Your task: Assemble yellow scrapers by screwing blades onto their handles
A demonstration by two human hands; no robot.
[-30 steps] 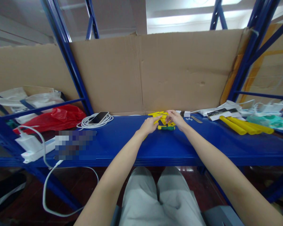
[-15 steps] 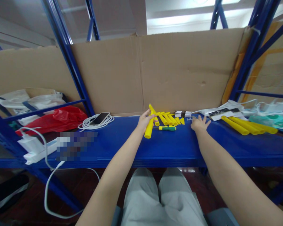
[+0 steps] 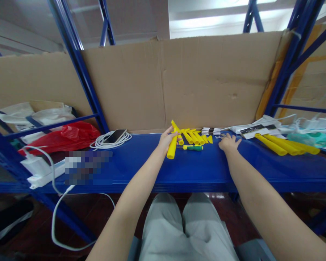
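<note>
Clasped around a glossy yellow, plastic-looking branched tube (image 3: 171, 149) is the left hand (image 3: 166, 140), thumb and fingers together on it near where the short arm joins. Its thicker stem runs toward the front edge of the blue metal shelf (image 3: 192, 172), while the short arm points obliquely to the rear edge. Well apart, the right hand (image 3: 229, 143) has its fingers spread, palm down, over the rear half of the shelf; whether a fingertip touches anything I cannot tell.

Small silvery metal pieces (image 3: 218, 137) lie just beside that hand, on its left and slightly toward the rear edge. It is clearly the nearer hand; their own long axes are too small to make out. Between the hands sit a row of short yellow branched parts (image 3: 195, 137) and a green-and-yellow-handled screwdriver (image 3: 192, 148), whose handle lies nearly parallel to the front edge.

Behind the metal pieces, a brown cardboard panel (image 3: 206, 83) bounds the rear edge, and a stack of white-and-black blocks (image 3: 210, 131) hems in their left. The widest room for moving lies toward the front edge.
</note>
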